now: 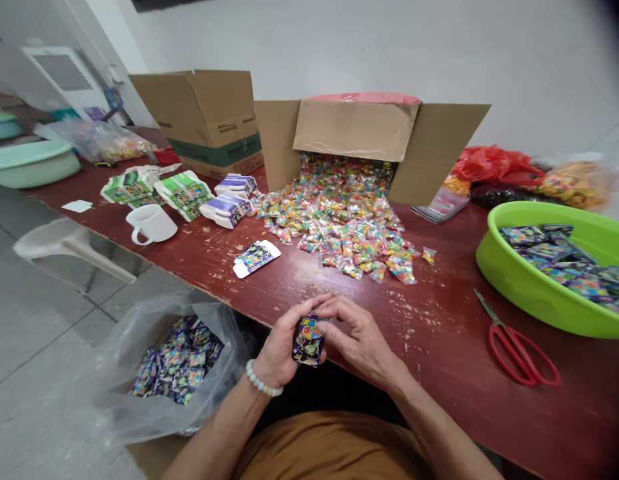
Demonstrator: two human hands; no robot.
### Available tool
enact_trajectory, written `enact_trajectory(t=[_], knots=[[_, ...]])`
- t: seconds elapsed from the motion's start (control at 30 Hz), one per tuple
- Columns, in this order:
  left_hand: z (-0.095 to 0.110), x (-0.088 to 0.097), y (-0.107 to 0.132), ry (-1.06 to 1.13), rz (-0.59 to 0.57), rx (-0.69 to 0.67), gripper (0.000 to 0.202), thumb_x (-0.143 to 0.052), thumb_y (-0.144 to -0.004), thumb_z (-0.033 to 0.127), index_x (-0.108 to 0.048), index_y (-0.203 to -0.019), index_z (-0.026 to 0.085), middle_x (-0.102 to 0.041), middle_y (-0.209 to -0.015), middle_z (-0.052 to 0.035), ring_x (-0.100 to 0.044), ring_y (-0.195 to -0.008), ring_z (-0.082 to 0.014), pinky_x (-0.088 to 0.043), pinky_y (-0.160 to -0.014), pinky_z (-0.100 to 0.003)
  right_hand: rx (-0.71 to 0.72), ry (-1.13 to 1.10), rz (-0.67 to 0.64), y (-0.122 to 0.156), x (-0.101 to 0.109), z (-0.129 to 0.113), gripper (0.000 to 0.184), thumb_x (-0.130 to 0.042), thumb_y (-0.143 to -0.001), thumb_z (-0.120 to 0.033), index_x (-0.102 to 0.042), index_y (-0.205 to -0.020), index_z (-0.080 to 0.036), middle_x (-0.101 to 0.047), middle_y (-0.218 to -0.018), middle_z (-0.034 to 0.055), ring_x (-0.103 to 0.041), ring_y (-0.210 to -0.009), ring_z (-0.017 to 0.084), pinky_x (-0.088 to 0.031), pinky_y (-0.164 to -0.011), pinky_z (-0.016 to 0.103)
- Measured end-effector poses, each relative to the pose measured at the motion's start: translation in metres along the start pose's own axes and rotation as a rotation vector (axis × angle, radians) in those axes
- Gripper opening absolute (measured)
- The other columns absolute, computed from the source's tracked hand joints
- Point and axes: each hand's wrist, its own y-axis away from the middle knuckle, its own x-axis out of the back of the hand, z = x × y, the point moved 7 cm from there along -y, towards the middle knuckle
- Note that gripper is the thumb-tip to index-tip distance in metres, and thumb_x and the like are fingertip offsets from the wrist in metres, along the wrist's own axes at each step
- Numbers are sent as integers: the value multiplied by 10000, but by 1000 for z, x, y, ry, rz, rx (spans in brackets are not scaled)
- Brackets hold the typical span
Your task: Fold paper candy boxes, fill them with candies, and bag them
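Observation:
Between both hands, close to the table's front edge, is a small dark printed box (308, 341) with colourful pictures. My left hand (283, 340) is closed around its left side, a beaded bracelet on the wrist. Fingers of my right hand (356, 333) press on its upper right part, the thumb lying across the front. Beyond the hands lies a flattened printed carton (256, 258) with white flaps. A large heap of small wrapped candies (339, 227) spills towards me from a cardboard box (356, 127) tipped on its side.
On the right stand a green basin (534, 300) of dark packets and red-handled scissors (522, 353). A white mug (152, 225), bundled flat cartons (184, 193) and another cardboard box (209, 120) are at the left. Below the table edge, a plastic-lined box (114, 373) holds many filled packs.

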Motion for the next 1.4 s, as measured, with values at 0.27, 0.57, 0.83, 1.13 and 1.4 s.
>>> enact_trajectory(t=[0.27,0.57,0.83,1.13,1.4], knots=[[14,23,3,-79,107,-124,425,-553,-836,390,-601,-1206,188,-681,-902,-59,-626,-611,-152,-497,-484,-241,78,299,-154,13,-35,12,1194,-873,-466,-535,-244,-1437,-242,-328,-1436,171,-339,-1318,360,-358,-1038,526],[138,199,99,-1279,1057,-426,543,-431,-830,612,-641,-1139,219,-677,-1118,-100,-619,-1013,-296,-493,-824,-398,-270,313,57,13,7,83,721,-652,-786,-397,-293,-1385,-220,-486,-1222,116,-589,-944,228,-507,-852,422],[163,132,-27,-1995,886,-576,532,-474,-871,486,-520,-1325,213,-574,-1268,-145,-499,-1135,-331,-403,-918,-454,-195,472,116,18,5,87,567,-602,-804,-308,-396,-1325,-215,-574,-1098,66,-615,-867,195,-521,-813,371],[155,121,-66,-2200,908,-589,548,-431,-882,551,-565,-1260,177,-532,-1270,-200,-426,-1122,-392,-267,-943,-570,-109,482,186,21,7,88,460,-540,-839,-228,-440,-1288,-206,-582,-1090,73,-616,-801,165,-532,-771,327],[153,113,-65,-2239,896,-561,515,-431,-890,523,-604,-1156,117,-593,-1081,-212,-476,-1033,-377,-333,-848,-505,-70,498,195,22,5,84,439,-517,-853,-213,-445,-1286,-205,-580,-1114,85,-619,-786,163,-535,-773,338]])
